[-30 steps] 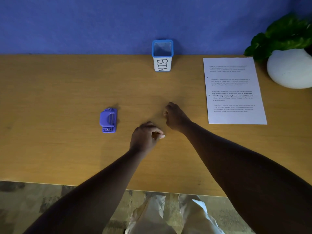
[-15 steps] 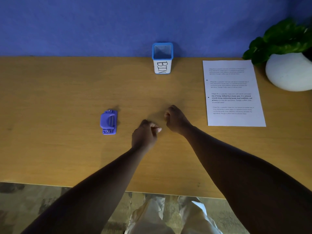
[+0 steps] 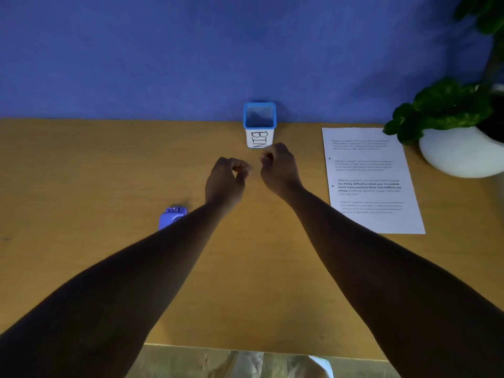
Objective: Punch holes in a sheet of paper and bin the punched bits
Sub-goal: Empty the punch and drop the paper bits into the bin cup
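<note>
Paper bits, too small to see, seem pinched in both hands: left hand [image 3: 227, 177] and right hand [image 3: 276, 166] hover fingertips-closed just before the bin [image 3: 259, 124]. Binning appears underway; next, each pinch needs carrying over the open rim and loosening there.

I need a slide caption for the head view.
Both hands, left and right, pinched shut before the bin.

Bare, sleeveless forearms, left hand [image 3: 227, 179] and right hand [image 3: 278, 167] unadorned; pale, possibly white, trousers [image 3: 286, 368] below.
</note>
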A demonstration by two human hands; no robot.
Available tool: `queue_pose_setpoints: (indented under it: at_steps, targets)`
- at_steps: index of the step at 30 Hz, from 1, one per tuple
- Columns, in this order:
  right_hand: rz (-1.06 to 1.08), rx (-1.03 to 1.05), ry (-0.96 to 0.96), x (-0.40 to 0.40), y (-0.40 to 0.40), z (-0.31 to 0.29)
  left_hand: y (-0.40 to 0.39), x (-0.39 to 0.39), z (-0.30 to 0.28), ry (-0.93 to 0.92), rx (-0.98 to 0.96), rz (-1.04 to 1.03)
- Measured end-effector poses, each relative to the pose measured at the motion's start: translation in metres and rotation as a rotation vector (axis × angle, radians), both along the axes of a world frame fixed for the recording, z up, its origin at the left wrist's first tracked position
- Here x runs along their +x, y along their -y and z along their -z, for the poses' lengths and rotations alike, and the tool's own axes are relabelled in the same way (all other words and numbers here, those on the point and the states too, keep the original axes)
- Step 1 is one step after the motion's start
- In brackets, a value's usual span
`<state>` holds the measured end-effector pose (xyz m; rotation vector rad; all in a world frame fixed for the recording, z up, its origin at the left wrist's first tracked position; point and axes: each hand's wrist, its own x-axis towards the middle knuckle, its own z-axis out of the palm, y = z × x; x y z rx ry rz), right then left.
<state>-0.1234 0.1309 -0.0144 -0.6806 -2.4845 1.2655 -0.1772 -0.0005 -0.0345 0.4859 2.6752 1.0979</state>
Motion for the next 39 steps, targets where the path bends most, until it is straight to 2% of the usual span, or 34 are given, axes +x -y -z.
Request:
queue_pose_setpoints:
  at_steps: [8, 19, 22, 26, 39]
  targets:
    - [0.070, 0.055, 0.011, -0.067, -0.044, -0.033, -0.051, -0.076, -0.038, -0.055, 0.061, -0.043]
    - [-0.106, 0.292, 0.307, -0.104, -0.086, -0.025, -0.086, -0.118, -0.045, -0.018, -0.093, 0.022]
    - [-0.118, 0.252, 0.381, -0.107, -0.090, -0.024, -0.087, -0.120, -0.044, -0.030, -0.136, 0.038]
    - [-0.005, 0.200, 0.314, -0.109, -0.087, -0.022, -0.089, -0.120, -0.045, -0.043, -0.177, 0.026]
    - [-0.103, 0.389, 0.316, -0.107, -0.080, -0.024, -0.087, -0.117, -0.046, -0.003, -0.173, 0.018]
